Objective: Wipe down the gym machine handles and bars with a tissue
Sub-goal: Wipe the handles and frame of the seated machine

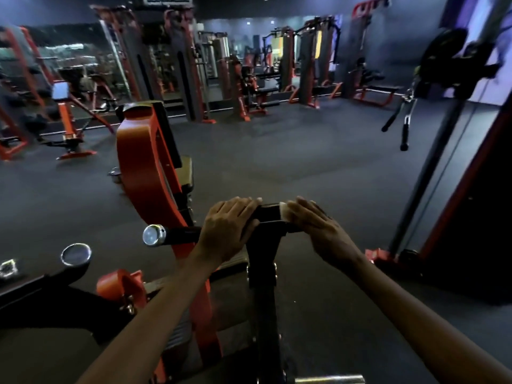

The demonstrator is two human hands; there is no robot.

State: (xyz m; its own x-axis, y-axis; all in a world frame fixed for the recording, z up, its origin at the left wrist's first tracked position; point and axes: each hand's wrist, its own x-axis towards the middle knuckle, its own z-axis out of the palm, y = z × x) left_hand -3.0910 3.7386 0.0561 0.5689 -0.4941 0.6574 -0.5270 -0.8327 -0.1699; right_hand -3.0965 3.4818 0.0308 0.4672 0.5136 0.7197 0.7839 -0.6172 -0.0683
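My left hand (pixel 227 228) grips the bar (pixel 270 216), right hand (pixel 313 225) at three o'clock presses tissue (pixel 284 213) flat-fingered; it may slip out if pressure eases.

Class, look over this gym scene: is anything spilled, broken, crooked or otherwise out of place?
Nothing stands out. The left hand grips the black handle, and the right hand presses a white tissue on it. The orange frame and the chrome-capped bar look intact, and the floor shows no spill. The distant machines are too blurred to judge.
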